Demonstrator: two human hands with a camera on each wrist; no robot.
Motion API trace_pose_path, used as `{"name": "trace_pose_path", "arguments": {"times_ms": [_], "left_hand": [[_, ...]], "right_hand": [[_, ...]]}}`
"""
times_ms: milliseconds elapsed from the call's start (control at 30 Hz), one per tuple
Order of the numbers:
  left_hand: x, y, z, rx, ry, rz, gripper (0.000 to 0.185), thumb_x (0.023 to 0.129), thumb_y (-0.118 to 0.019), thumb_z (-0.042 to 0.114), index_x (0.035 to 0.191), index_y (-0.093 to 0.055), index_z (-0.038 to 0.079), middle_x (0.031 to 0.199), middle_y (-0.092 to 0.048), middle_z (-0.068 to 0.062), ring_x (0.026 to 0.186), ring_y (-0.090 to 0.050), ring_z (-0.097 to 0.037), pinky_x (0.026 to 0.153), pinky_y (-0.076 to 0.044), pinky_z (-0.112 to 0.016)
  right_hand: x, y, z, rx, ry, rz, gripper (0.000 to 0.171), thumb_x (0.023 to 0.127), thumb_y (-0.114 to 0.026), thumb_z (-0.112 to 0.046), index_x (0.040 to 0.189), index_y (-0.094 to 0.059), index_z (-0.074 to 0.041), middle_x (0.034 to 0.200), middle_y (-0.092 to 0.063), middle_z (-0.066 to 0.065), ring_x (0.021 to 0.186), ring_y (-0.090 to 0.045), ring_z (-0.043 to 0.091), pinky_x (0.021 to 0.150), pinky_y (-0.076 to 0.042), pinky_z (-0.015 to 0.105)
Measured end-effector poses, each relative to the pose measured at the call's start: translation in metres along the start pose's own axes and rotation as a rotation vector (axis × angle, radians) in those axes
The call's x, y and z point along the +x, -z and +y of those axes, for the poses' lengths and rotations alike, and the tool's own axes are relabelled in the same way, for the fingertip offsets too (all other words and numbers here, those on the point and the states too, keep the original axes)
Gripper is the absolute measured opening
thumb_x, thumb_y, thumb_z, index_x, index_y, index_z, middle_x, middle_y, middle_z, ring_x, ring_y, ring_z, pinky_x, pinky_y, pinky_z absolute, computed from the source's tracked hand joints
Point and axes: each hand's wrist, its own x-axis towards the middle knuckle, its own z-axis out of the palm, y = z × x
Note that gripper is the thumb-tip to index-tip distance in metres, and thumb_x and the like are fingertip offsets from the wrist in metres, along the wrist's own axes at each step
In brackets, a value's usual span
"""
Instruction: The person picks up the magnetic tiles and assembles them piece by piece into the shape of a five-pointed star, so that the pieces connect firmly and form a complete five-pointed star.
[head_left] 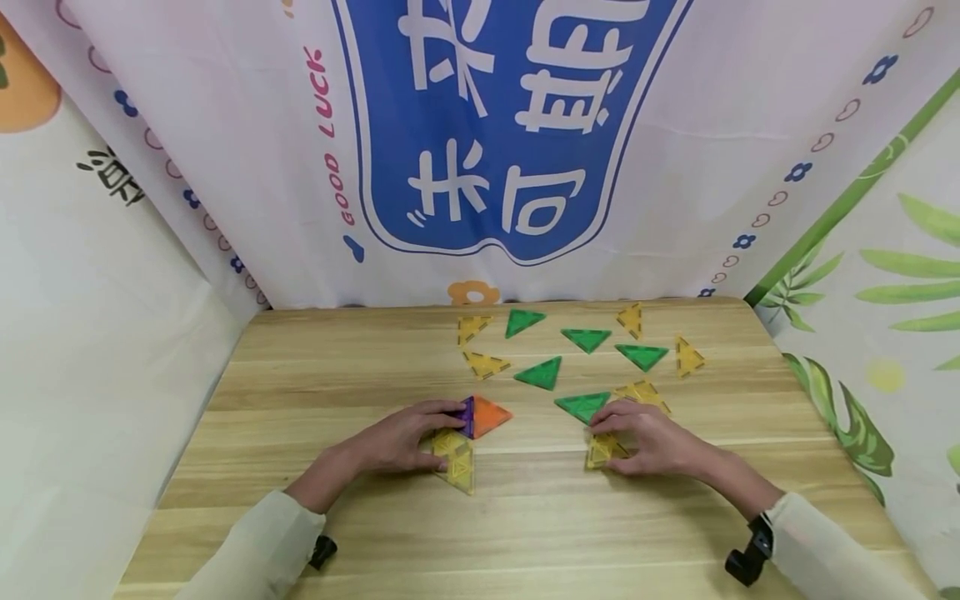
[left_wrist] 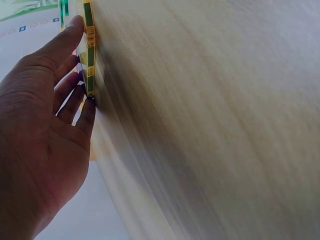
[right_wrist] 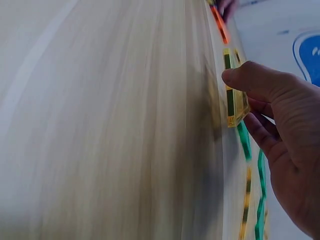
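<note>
My left hand (head_left: pixel 405 437) rests on a group of flat tiles on the table, fingers on a purple triangle tile (head_left: pixel 468 418) and thumb on a yellow tile (head_left: pixel 460 471). An orange triangle tile (head_left: pixel 490 417) lies against the purple one, pointing right. In the left wrist view the fingers of the left hand (left_wrist: pixel 55 105) look extended along the yellow tile edge (left_wrist: pixel 90 55). My right hand (head_left: pixel 652 440) pinches a yellow triangle tile (head_left: pixel 602 452) between thumb and fingers. The right wrist view shows this tile (right_wrist: pixel 231 95) held just off the tabletop, its dark magnet strips visible.
Close to the right hand lie a green triangle tile (head_left: pixel 581 406) and a yellow one (head_left: pixel 647 395). Several more green tiles (head_left: pixel 540 373) and yellow tiles (head_left: pixel 486 364) are spread toward the back of the wooden table (head_left: pixel 315 358). A printed curtain (head_left: pixel 300 250) hangs behind.
</note>
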Motion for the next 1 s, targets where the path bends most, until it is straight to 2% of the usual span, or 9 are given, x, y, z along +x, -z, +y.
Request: {"name": "trace_pose_path", "arguments": {"times_ms": [233, 467, 667, 1000], "left_hand": [[-0.001, -0.001, -0.001, -0.006, 0.021, -0.004, 0.066, 0.096, -0.081, 0.033, 0.152, -0.058, 0.008, 0.168, -0.04, -0.007, 0.153, -0.038, -0.033, 0.12, -0.041, -0.054], [-0.001, -0.003, -0.001, -0.021, 0.029, -0.008, 0.065, 0.096, -0.082, 0.032, 0.151, -0.058, 0.009, 0.168, -0.04, -0.006, 0.154, -0.038, -0.033, 0.12, -0.041, -0.053], [-0.002, -0.002, -0.001, -0.013, 0.025, -0.007, 0.064, 0.096, -0.081, 0.033, 0.151, -0.059, 0.01, 0.168, -0.04, -0.006, 0.154, -0.038, -0.033, 0.12, -0.04, -0.054], [-0.001, 0.0, 0.0, -0.006, 0.019, -0.008, 0.065, 0.096, -0.081, 0.032, 0.152, -0.057, 0.01, 0.169, -0.039, -0.005, 0.155, -0.037, -0.03, 0.122, -0.038, -0.053]], "right_hand": [[0.031, -0.014, -0.021, 0.059, 0.025, -0.066, 0.045, 0.082, -0.092, -0.021, 0.122, -0.079, -0.006, 0.129, -0.071, 0.003, 0.121, -0.066, 0.024, 0.1, -0.058, 0.047], [0.059, -0.033, -0.034, 0.125, 0.106, -0.084, 0.044, 0.084, -0.091, -0.021, 0.123, -0.078, -0.005, 0.131, -0.069, 0.003, 0.123, -0.064, 0.02, 0.102, -0.057, 0.039], [0.081, -0.048, -0.045, 0.13, 0.144, -0.116, 0.043, 0.087, -0.089, -0.027, 0.124, -0.077, -0.008, 0.132, -0.068, 0.001, 0.125, -0.062, 0.016, 0.105, -0.055, 0.036], [0.111, -0.068, -0.056, 0.162, 0.165, -0.179, 0.042, 0.087, -0.088, -0.022, 0.124, -0.076, -0.008, 0.134, -0.067, 0.004, 0.129, -0.06, 0.015, 0.11, -0.051, 0.031]]}}
